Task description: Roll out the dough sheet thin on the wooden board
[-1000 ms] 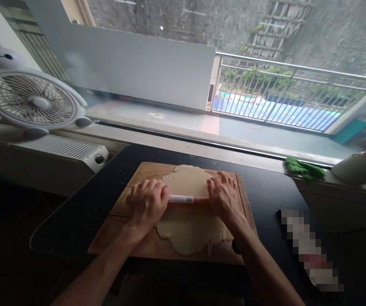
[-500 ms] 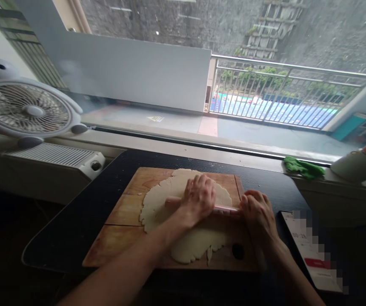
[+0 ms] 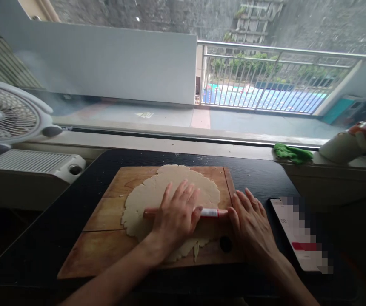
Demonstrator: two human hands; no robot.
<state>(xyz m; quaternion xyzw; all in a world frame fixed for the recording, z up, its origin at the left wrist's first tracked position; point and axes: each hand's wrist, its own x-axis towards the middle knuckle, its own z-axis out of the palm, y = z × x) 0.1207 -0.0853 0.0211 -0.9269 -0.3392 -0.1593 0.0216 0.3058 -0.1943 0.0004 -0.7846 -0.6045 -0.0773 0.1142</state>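
Note:
A thin wooden rolling pin (image 3: 210,213) with a white and red label lies across a wide, flat sheet of dough (image 3: 176,176) with ragged edges. My left hand (image 3: 177,212) rests palm down over the pin's middle, its fingers stretched forward and not curled round it. At the pin's right end, my right hand (image 3: 251,214) is flat with outstretched fingers, its thumb side against the tip. Beneath the dough is a wooden cutting board (image 3: 103,246). My left hand and forearm hide part of the dough.
The board sits on a black table (image 3: 42,242). To the right lies a phone (image 3: 298,233). On the windowsill are a green cloth (image 3: 293,153) and a pale container (image 3: 342,146). A white fan (image 3: 7,112) stands at the left, above a white ribbed unit (image 3: 39,163).
The rolling pin has come nearer to me over the dough. Both hands have gone from curled fingers to stretched ones. The whole view has shifted slightly right.

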